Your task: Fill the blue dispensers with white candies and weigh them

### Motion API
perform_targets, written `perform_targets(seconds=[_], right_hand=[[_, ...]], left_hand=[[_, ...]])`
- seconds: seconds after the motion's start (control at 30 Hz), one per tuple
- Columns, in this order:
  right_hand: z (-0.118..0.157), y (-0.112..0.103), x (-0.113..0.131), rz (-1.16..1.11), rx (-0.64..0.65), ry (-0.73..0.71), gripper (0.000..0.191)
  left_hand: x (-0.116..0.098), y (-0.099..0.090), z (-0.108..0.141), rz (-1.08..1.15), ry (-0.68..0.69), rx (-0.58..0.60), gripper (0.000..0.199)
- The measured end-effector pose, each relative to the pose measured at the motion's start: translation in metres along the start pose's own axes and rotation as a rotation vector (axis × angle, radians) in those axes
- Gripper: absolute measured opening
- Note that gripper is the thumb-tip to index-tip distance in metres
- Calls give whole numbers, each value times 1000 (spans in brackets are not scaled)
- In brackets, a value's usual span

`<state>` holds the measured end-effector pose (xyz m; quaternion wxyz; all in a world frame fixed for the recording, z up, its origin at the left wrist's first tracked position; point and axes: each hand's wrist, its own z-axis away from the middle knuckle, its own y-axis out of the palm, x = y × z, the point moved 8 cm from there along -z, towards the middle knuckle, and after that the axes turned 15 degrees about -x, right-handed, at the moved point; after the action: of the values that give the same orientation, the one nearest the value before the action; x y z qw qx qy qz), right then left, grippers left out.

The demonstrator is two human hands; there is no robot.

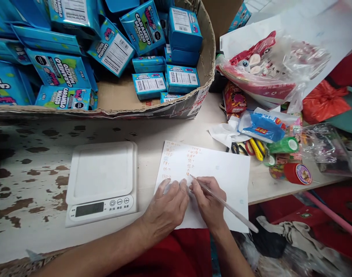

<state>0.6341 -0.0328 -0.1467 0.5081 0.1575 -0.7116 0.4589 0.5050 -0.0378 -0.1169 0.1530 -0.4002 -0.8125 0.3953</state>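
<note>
A white sheet of paper point(232, 173) lies on the table, with two columns of orange handwritten characters on its left half. My right hand point(209, 200) is closed around a long, pale pen point(236, 212). The pen's tip touches the paper near the bottom of the right-hand column, and its shaft slants down to the right. Beside it, my left hand point(168, 202) rests on the paper's lower left, fingers extended and holding nothing. Just left of that hand stands a white digital kitchen scale point(102, 173), its display dark and its plate bare.
A large cardboard box point(205, 73) of blue candy boxes point(143, 29) spans the back left. At right are a plastic bag of small items point(262, 73), scissors point(238, 148), a yellow cutter point(256, 149), green tape point(284, 145) and a red-lidded jar point(297, 174). Table paint point(23, 173) is peeling.
</note>
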Motion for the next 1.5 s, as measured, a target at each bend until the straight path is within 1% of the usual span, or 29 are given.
perform_targets(seconds=[0.07, 0.23, 0.33, 0.53, 0.67, 0.8, 0.97, 1.23, 1.3, 1.43, 1.5], right_hand=[[0, 2, 1, 30, -16, -72, 6], [0, 7, 10, 27, 27, -253, 6], [0, 8, 15, 18, 45, -297, 5], [0, 10, 19, 53, 73, -310, 8], [-1, 7, 17, 50, 44, -279, 9], [1, 9, 17, 50, 70, -278, 9], [-1, 4, 12, 43, 4, -220, 7], [-1, 4, 14, 57, 30, -268, 11], [-1, 4, 12, 43, 35, -251, 12], [-1, 3, 7, 29, 22, -184, 7], [-1, 4, 8, 37, 24, -194, 7]], left_hand=[[1, -1, 1, 12, -5, -10, 22], [3, -5, 2, 34, -13, -53, 20], [3, -6, 1, 31, -14, -63, 21], [2, -7, -1, 26, -18, -64, 23], [2, -7, -2, 32, -20, -58, 23], [3, -7, -2, 31, -25, -53, 25], [2, -5, 1, 22, -32, -50, 20], [3, -6, 0, 34, -27, -47, 21], [3, -7, -1, 35, -29, -54, 21], [3, -7, -1, 30, -33, -68, 17], [3, -6, -1, 27, -36, -61, 17]])
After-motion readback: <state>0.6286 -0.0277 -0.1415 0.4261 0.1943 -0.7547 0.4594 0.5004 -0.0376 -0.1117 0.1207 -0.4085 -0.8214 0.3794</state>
